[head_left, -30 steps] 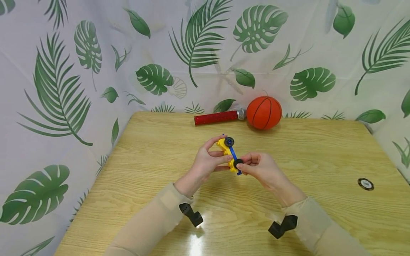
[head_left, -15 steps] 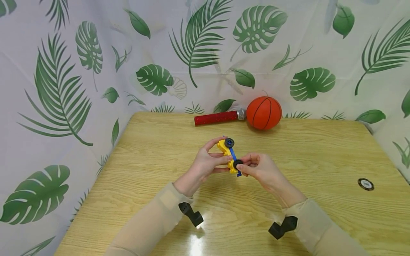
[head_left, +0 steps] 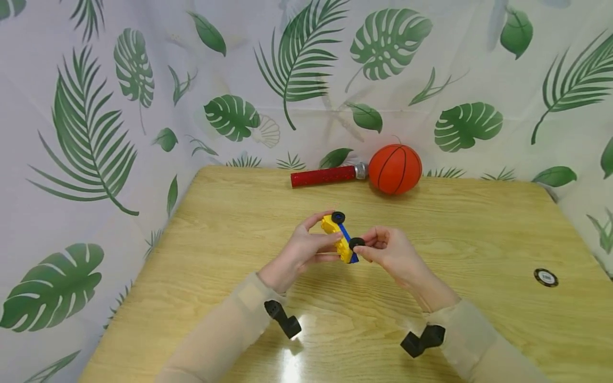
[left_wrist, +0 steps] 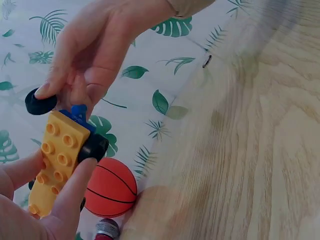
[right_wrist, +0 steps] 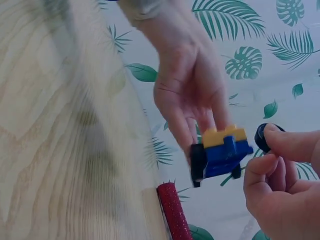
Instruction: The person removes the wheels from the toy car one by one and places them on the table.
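At the bottom of the head view, beige sleeves (head_left: 222, 330) carry black wrist cameras. Just above centre-bottom, the left hand (head_left: 304, 247) curls thumb and fingers round a yellow-and-blue toy car (left_wrist: 59, 157), held above the wooden table (head_left: 239, 213). The car's long axis slants from upper left to lower right, its yellow studded side facing left and blue base right. The right hand (head_left: 395, 252) pinches a black wheel (left_wrist: 37, 106) between thumb and curled fingers, just beside the car's lower-right end and apart from it in the wrist views. At far right, a round chip (head_left: 546, 277) bears print, too small to read surely. Farther off, upper centre, lie a glittery red microphone (head_left: 323, 176) and an orange ball (head_left: 395, 169), before leaf-patterned cloth (head_left: 306, 64).
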